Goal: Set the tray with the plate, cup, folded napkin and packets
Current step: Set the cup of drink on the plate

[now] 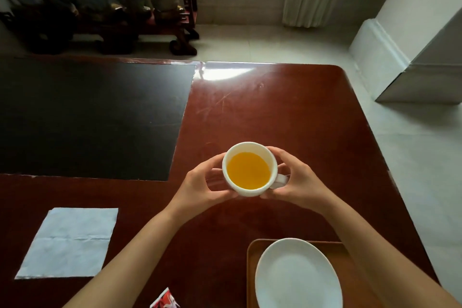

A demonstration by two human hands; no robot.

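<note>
A white cup holding orange liquid is held over the middle of the table between both hands. My left hand cups its left side and my right hand wraps its right side at the handle. A brown tray lies at the near right edge with a white oval plate on it. A white napkin lies flat and unfolded at the near left. A red and white packet pokes in at the bottom edge.
The red-brown wooden table has a large black mat on its far left. Its right edge drops to a pale tiled floor. A dark shelf with ornaments stands beyond the far edge.
</note>
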